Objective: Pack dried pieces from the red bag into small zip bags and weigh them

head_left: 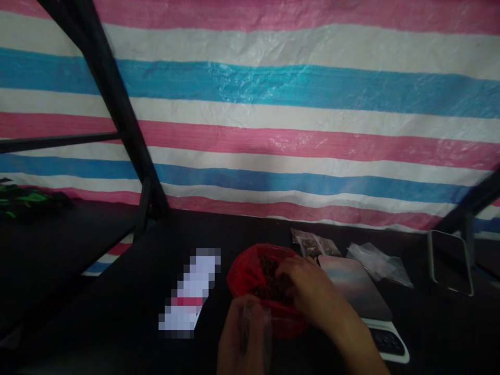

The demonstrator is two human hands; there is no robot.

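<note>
A red plastic bag [244,265] stands with its mouth spread wide and dark brown granules [267,268] inside. My right hand [302,284] reaches into it from the right, its fingers curled down among the granules and the tips hidden. In front of the bag, my left hand [244,333] is closed on a small clear plastic bag [266,333], pinched between thumb and fingers. Just right of the red bag lies a kitchen scale [355,284] with a shiny plate and a dark control panel, partly covered by my right forearm.
Small filled packets [316,245] lie behind the scale, beside several clear bags [378,263]. A phone-like device [451,263] rests far right. A blurred-out white slip [191,294] is on the black table [128,312] at left. Black poles [117,109] stand before a striped sheet [273,130].
</note>
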